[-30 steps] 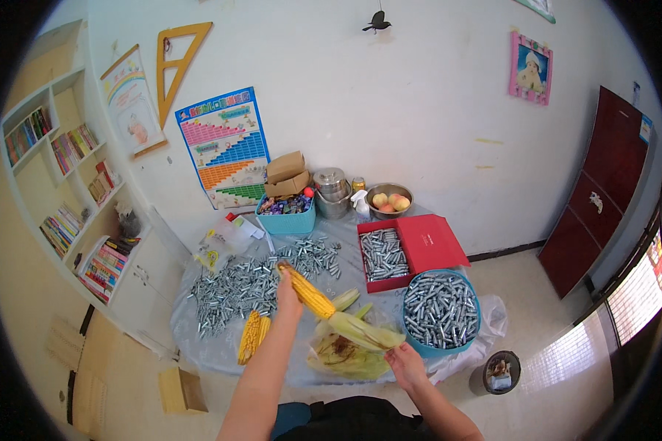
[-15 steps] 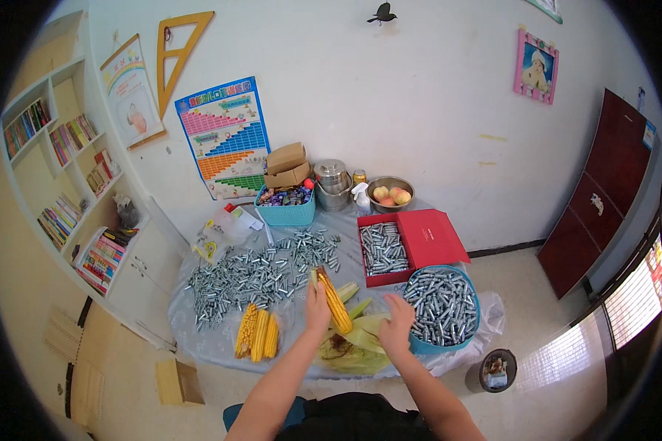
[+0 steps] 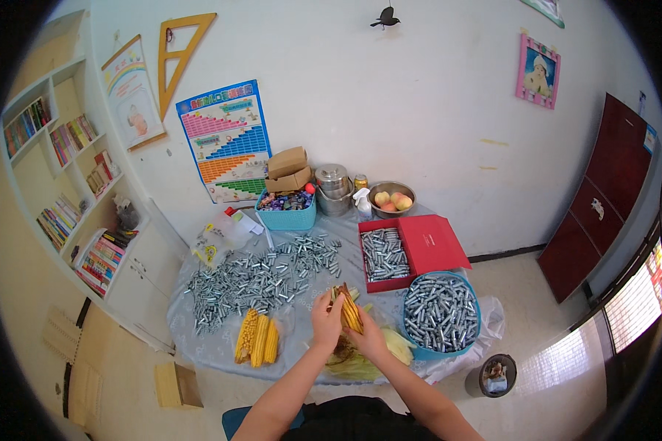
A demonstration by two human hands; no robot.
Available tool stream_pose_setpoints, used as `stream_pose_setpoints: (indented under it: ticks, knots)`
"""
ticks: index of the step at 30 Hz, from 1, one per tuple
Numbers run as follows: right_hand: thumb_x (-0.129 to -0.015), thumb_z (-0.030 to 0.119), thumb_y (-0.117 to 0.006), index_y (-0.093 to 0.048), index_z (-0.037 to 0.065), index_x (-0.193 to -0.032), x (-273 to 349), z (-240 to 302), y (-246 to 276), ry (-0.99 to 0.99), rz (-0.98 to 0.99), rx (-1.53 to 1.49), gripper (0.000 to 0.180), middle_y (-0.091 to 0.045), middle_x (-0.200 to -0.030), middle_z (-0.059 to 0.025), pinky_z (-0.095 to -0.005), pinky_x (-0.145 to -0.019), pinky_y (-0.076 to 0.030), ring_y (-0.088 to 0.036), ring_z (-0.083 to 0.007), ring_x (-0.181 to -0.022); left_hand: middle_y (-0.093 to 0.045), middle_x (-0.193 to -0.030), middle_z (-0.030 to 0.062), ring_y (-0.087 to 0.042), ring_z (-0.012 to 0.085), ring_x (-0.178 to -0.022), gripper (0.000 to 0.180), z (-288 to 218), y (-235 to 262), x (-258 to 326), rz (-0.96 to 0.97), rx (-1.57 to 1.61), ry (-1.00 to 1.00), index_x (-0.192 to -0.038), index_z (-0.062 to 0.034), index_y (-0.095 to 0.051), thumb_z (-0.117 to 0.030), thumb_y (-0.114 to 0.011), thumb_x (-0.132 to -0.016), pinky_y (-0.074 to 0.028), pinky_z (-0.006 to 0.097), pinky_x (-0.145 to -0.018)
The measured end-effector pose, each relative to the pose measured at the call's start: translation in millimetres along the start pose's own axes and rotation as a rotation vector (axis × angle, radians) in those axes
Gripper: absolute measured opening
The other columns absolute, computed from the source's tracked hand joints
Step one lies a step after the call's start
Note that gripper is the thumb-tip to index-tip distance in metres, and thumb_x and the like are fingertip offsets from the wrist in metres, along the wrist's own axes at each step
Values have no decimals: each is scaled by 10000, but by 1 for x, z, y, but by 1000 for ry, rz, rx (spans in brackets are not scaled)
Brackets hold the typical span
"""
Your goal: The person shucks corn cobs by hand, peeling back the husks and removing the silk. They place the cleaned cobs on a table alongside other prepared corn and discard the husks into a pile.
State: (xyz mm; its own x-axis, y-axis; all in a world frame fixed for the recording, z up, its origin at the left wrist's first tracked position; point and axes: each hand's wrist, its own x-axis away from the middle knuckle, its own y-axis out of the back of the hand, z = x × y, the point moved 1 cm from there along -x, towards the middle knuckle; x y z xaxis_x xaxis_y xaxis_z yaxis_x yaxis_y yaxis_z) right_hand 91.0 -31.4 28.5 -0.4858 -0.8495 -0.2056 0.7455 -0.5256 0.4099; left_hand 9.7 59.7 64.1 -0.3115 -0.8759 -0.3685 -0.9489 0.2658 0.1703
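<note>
Both my hands meet over the near edge of the round table (image 3: 198,338). My left hand (image 3: 326,322) and my right hand (image 3: 366,339) together grip one ear of corn (image 3: 349,309), yellow with husk leaves still on it. Under my hands lies a heap of pale green husks (image 3: 360,360). Three bare yellow ears of corn (image 3: 257,338) lie side by side to the left of my hands.
Many small metal cylinders (image 3: 257,275) cover the table's middle; more fill a red box (image 3: 412,250) and a blue round basket (image 3: 443,312). At the back stand a blue basket (image 3: 287,209), cardboard boxes, metal pots and a fruit bowl (image 3: 391,200). A bin (image 3: 497,375) stands on the floor.
My left hand brought the ear of corn down and inward from a raised spot. My right hand came up from the husk heap and now grips the same ear.
</note>
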Motion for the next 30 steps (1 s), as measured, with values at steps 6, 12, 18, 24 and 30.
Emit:
stream_pose_setpoints:
  ticks: [6, 12, 18, 24, 30]
  knots:
    - [-730, 214, -673, -394, 54, -1262, 6, 1, 2, 85, -57, 78, 622, -534, -1125, -191, -359, -828, -435, -533, -335, -1007, -533, -754, 173, -514, 319, -695, 192, -10, 9, 3, -20, -220, -132, -796, 37, -559, -127, -484, -861, -415, 367, -646]
    - [-682, 239, -717, -413, 70, -1261, 14, 14, 7, 21, -57, 140, 675, -551, -1098, -189, -340, -794, -453, -556, -303, -984, -516, -677, 163, -508, 346, -642, 151, -22, 10, 3, -31, -433, -324, -717, 20, -512, -89, -489, -819, -409, 403, -562]
    - [-752, 51, -669, -358, 3, -1291, 11, -32, -9, -43, 32, -429, 624, -520, -1185, -107, -275, -888, -405, -517, -180, -1059, -533, -660, 111, -511, 257, -580, 153, -10, 8, 2, -44, -303, -274, -706, 16, -502, -74, -484, -828, -400, 339, -521]
    - [-775, -19, -627, -311, -6, -1313, 6, -16, 0, -161, 178, -827, 624, -473, -1226, -76, -273, -928, -377, -475, -151, -1095, -559, -734, -19, -480, 51, -650, 192, 11, 6, 5, -94, 534, 378, -789, -7, -572, -147, -482, -886, -403, 237, -551]
    - [-771, 5, -644, -318, -10, -1308, 8, -35, -3, -125, 146, -858, 628, -483, -1194, -67, -270, -924, -377, -473, -140, -1085, -564, -716, -25, -490, 43, -644, 157, -13, -3, 10, 108, 230, 165, -846, -22, -590, -158, -651, -797, -403, 207, -592]
